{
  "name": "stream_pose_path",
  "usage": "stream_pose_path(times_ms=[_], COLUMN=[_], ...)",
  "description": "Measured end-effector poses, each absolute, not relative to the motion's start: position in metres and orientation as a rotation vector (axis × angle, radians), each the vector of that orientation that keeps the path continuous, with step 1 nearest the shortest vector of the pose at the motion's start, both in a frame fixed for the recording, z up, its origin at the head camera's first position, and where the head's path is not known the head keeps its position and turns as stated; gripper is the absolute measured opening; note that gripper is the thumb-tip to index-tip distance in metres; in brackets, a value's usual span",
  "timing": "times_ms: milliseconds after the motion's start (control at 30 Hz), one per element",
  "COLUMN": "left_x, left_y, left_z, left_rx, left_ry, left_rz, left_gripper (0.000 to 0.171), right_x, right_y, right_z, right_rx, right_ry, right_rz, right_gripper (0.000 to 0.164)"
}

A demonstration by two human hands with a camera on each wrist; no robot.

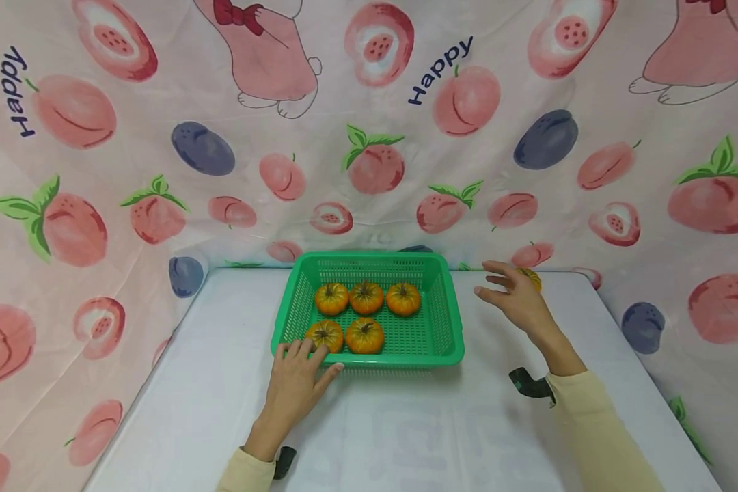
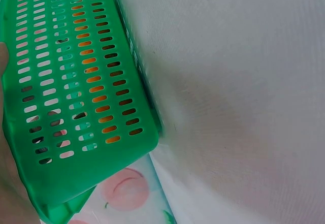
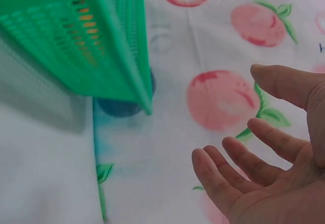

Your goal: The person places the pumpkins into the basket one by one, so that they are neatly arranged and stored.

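A green plastic basket (image 1: pixel 427 358) with slotted walls stands on the white table. Inside it several small orange pumpkins (image 1: pixel 366 298) sit in two rows toward the left. My left hand (image 1: pixel 295 383) holds the basket's front left rim, fingers over the edge and thumb along the outer front. In the left wrist view only a bit of that hand shows beside the basket wall (image 2: pixel 76 82). My right hand (image 1: pixel 516 297) is raised to the right of the basket, fingers spread and nothing in them. Behind it another pumpkin (image 1: pixel 531 278) is partly hidden.
A fruit-patterned cloth (image 1: pixel 320 150) hangs behind the white table (image 1: pixel 406 437) and along both sides. Dark wrist-worn pieces (image 1: pixel 531 383) stick out by the sleeves. The basket stands near the table's back edge.
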State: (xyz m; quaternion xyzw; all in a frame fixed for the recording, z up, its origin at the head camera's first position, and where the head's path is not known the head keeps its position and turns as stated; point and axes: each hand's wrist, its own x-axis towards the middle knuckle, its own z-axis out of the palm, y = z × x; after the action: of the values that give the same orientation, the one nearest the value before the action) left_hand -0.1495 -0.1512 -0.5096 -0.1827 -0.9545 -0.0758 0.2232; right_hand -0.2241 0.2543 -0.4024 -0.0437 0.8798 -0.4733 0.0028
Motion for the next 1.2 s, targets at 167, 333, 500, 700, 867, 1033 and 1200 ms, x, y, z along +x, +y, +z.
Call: stream_pose_path(times_ms=[167, 333, 500, 700, 867, 1033, 1200], left_x=[-0.15, -0.15, -0.15, -0.15, -0.15, -0.15, -0.15], left_y=[-0.152, -0.152, -0.152, -0.152, -0.151, -0.151, -0.151], left_z=[-0.509, -0.509, -0.51, -0.509, -0.509, -0.508, -0.508], left_rx=[-0.512, -0.512, -0.513, -0.517, -0.516, -0.519, -0.517], left_ry=[-2.625, -2.624, -2.628, -2.632, -2.632, -2.631, -2.636], left_rz=[-0.207, -0.199, -0.204, -0.21, -0.206, -0.198, -0.201], left_gripper=[0.035, 0.035, 0.035, 0.035, 0.035, 0.035, 0.035], right_x=[-0.226, -0.228, -0.231, -0.233, -0.235, -0.24, -0.249], right_y=[0.263, 0.273, 0.285, 0.297, 0.308, 0.319, 0.329], right_z=[-0.406, -0.411, -0.416, -0.42, -0.42, -0.425, -0.434], right_rx=[-0.097, -0.063, -0.033, 0.024, 0.084, 0.136, 0.205], right_ry=[2.8, 2.835, 2.881, 2.937, 2.906, 2.896, 2.877], right_rz=[-1.442, -1.419, -1.424, -1.388, -1.421, -1.412, -1.397], right_gripper=[0.067, 0.068, 0.066, 0.059, 0.061, 0.065, 0.073])
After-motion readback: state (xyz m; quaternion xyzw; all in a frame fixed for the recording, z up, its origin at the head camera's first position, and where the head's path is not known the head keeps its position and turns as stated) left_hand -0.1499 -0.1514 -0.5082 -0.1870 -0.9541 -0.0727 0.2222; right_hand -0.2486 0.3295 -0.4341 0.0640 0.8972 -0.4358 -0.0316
